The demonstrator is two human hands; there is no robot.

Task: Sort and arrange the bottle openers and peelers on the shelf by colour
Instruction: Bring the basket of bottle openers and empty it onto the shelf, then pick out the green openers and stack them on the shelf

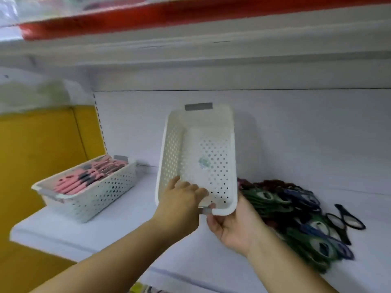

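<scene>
An empty white perforated basket [198,153] is tilted up on its near end over the middle of the white shelf [118,225], its open side facing me. My left hand [179,204] grips its near rim, fingers curled inside. My right hand [230,225] holds the lower right corner from below. A second white basket [93,193] at the left holds pink and grey openers and peelers [84,178]. A loose pile of green, blue, dark red and black openers and peelers [296,214] lies on the shelf to the right.
A yellow panel [38,161] closes off the left side behind the filled basket. Another shelf with a red edge strip [190,15] hangs overhead. The white back wall [296,132] stands close behind the raised basket. The frame is blurred by motion.
</scene>
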